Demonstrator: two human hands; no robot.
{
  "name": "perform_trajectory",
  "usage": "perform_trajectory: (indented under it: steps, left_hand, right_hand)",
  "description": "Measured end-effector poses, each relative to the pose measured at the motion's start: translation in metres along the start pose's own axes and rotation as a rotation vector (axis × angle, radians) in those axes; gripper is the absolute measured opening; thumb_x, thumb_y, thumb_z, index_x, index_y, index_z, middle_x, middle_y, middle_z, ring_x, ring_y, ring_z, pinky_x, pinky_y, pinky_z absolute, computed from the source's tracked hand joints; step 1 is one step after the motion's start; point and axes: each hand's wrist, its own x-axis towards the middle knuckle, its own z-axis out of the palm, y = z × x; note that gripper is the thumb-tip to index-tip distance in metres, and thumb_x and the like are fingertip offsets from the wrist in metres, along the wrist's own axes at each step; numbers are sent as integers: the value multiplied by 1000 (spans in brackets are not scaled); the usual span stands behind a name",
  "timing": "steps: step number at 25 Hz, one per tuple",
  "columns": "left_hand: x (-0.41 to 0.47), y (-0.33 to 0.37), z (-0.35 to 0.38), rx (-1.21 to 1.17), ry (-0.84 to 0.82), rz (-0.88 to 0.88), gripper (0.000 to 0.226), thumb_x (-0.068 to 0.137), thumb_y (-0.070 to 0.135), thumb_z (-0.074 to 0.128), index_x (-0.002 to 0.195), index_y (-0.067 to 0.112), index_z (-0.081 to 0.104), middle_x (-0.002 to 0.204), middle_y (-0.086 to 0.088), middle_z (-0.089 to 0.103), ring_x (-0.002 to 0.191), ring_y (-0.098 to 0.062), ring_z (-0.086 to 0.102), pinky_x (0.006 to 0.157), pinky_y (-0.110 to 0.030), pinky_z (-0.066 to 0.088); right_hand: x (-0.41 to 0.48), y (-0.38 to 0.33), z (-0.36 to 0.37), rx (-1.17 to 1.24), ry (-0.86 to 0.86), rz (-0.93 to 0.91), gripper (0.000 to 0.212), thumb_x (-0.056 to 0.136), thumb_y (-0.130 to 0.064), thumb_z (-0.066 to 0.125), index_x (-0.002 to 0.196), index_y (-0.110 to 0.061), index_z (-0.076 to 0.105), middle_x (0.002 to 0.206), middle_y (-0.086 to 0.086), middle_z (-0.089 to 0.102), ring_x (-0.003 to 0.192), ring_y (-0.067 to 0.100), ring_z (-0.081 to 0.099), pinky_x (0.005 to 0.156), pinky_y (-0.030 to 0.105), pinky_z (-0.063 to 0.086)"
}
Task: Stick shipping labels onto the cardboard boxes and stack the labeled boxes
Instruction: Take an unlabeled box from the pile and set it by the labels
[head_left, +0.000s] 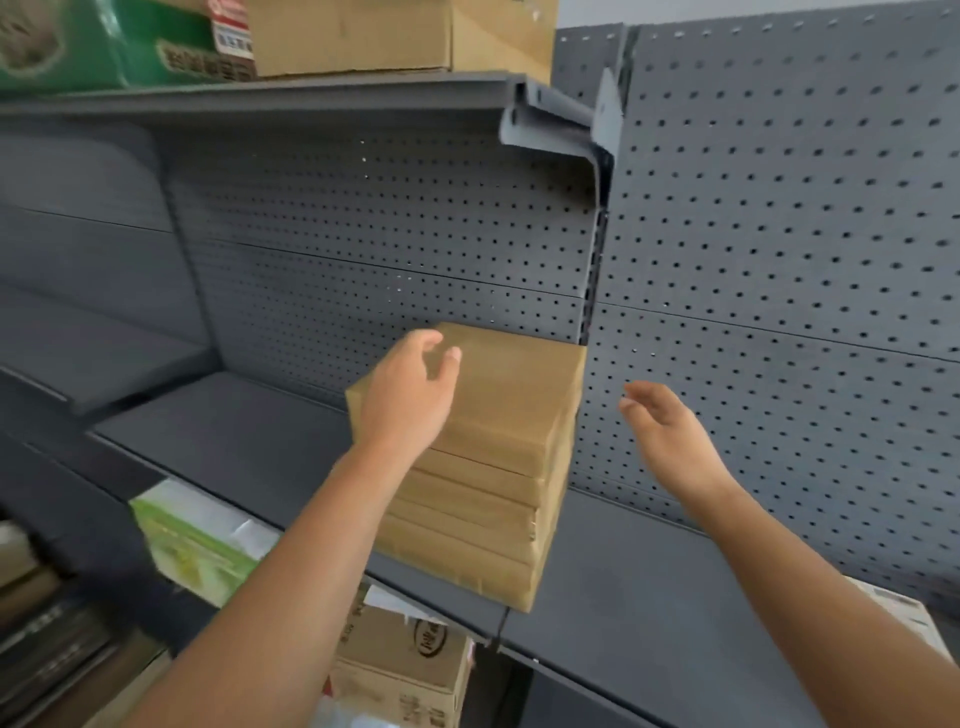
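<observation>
Overhead, cartons (400, 36) on upper shelf (260, 98)

Soft, even light fills the scene, with a dim shadow under the upper shelf (311, 98). Motion blur smears the left edge and lower corners; the wide lens bends straight lines.

Your stack (509, 405) sits on the shelf (234, 431) before the pegboard (779, 234) (more boxes (353, 36) on the upper shelf (260, 96)); left grip (405, 395) over its left edge, right grip (670, 436) to its right.
</observation>
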Motion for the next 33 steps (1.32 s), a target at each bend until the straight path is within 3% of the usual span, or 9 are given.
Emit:
perform_trajectory:
  steps: [4, 7, 9, 12, 14, 18, 23, 27, 33]
  left_hand:
    - [22, -56, -21, -3, 21, -160, 52, 103, 49, 45, 146, 21, 48, 148, -2, 52, 132, -22, 51, 102, -39, 42]
    - [30, -90, -22, -210, -95, -389, 65, 98, 60, 46, 148, 20, 46, 150, -1, 49, 135, -24, 48, 106, -39, 38]
    - [29, -103, -19, -420, -207, -576, 78, 85, 75, 51, 144, 24, 51, 143, 1, 55, 131, -24, 51, 111, -40, 39]
    - [30, -121, -9, -573, -207, -693, 99, 60, 86, 60, 142, 31, 54, 142, 3, 58, 129, -22, 55, 114, -44, 40]
    - [27, -115, -10, -582, -204, -691, 95, 62, 83, 59, 143, 34, 53, 147, 4, 55, 134, -21, 51, 116, -46, 36]
    - [11, -79, -12, -531, -260, -616, 60, 91, 59, 52, 144, 31, 48, 151, 5, 45, 141, -21, 40, 117, -47, 30]
    - [-15, -20, 13, -501, -366, -492, 32, 96, 55, 50, 119, 33, 51, 116, 14, 51, 115, -16, 47, 99, -41, 37]
    - [-46, 28, 54, -518, -478, -410, 35, 99, 52, 48, 122, 26, 51, 105, 17, 51, 92, -1, 48, 87, -36, 34]
    - [-93, 70, 117, -533, -640, -387, 31, 100, 45, 49, 127, 30, 47, 117, 14, 53, 98, -3, 50, 88, -34, 34]
  right_hand:
    - [10, -11, 40, 189, -74, 170, 58, 100, -48, 45, 153, -31, 29, 151, -7, 41, 130, 17, 45, 103, 39, 38]
    - [16, -12, 65, 321, -133, 276, 72, 88, -62, 50, 151, -35, 31, 152, -11, 43, 139, 16, 41, 117, 46, 30]
    - [18, -12, 79, 389, -159, 289, 72, 80, -65, 54, 145, -37, 40, 143, -13, 52, 132, 14, 48, 115, 45, 33]
    - [13, -21, 90, 439, -175, 244, 42, 91, -44, 55, 133, -38, 51, 126, -14, 64, 115, 10, 59, 98, 36, 45]
    - [9, -23, 88, 473, -171, 237, 34, 93, -35, 56, 127, -37, 56, 119, -13, 68, 110, 11, 63, 91, 33, 48]
    - [-3, -16, 58, 505, -125, 257, 26, 93, -29, 59, 118, -33, 64, 113, -7, 74, 105, 16, 68, 94, 36, 52]
    - [-30, 9, -12, 478, -47, 286, 26, 92, -29, 59, 114, -38, 69, 110, -6, 75, 104, 23, 68, 91, 42, 52]
    - [-54, 35, -79, 465, 70, 318, 25, 91, -30, 60, 111, -41, 71, 109, -6, 76, 104, 23, 67, 97, 44, 50]
    - [-92, 81, -150, 464, 209, 380, 24, 91, -26, 63, 105, -44, 73, 103, -9, 76, 106, 22, 66, 101, 44, 48]
